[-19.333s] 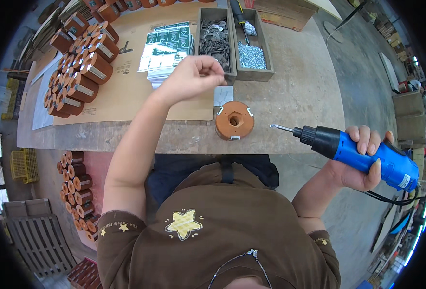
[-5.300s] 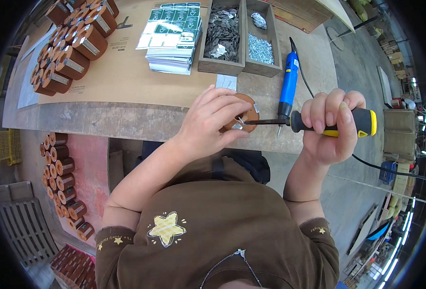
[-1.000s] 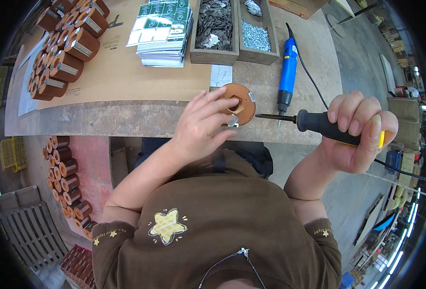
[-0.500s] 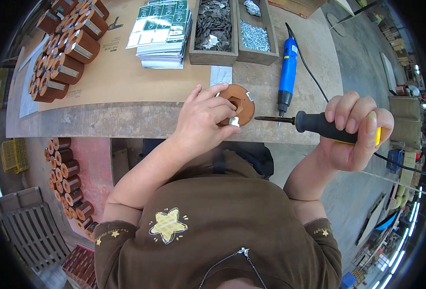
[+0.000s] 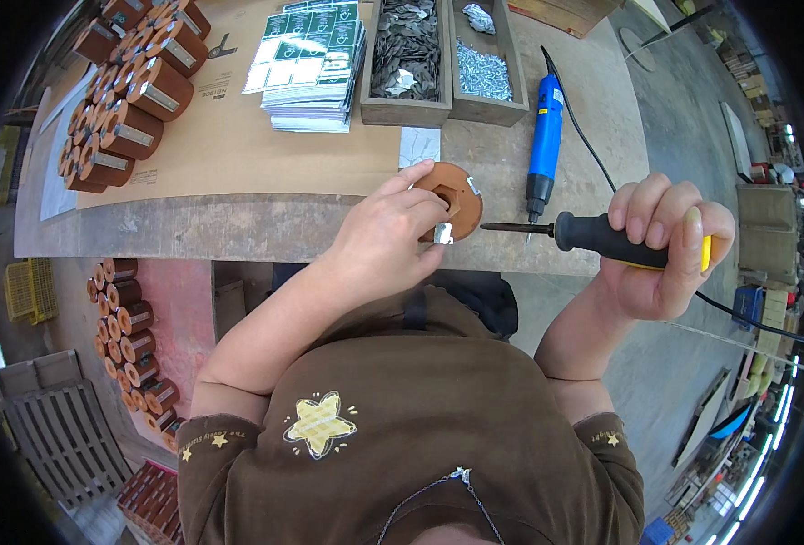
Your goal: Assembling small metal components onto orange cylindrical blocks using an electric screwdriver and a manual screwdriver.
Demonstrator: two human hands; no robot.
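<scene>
My left hand [image 5: 388, 222] grips a round brown spool [image 5: 462, 195] at the front edge of the workbench. The spool's flat end faces up, with a hole at its middle and small silvery metal tabs [image 5: 444, 233] at its rim. Part of it is hidden under my fingers. My right hand [image 5: 670, 245] is closed round the black and yellow handle of a screwdriver [image 5: 593, 234]. The screwdriver lies level, its blade pointing left. Its tip ends just beside the spool's right side, and a small gap seems to part them.
A blue electric screwdriver [image 5: 545, 136] with a black cable lies right of the spool. Behind stand wooden trays of dark metal pieces [image 5: 408, 54] and silvery screws [image 5: 484, 71], beside stacked green-and-white labels [image 5: 307, 77]. Brown spools [image 5: 129, 130] crowd the left; more [image 5: 134, 318] stand lower.
The fingers of my left hand have shifted a little on the spool, baring more of the metal tab. My right hand and the screwdriver have barely moved.
</scene>
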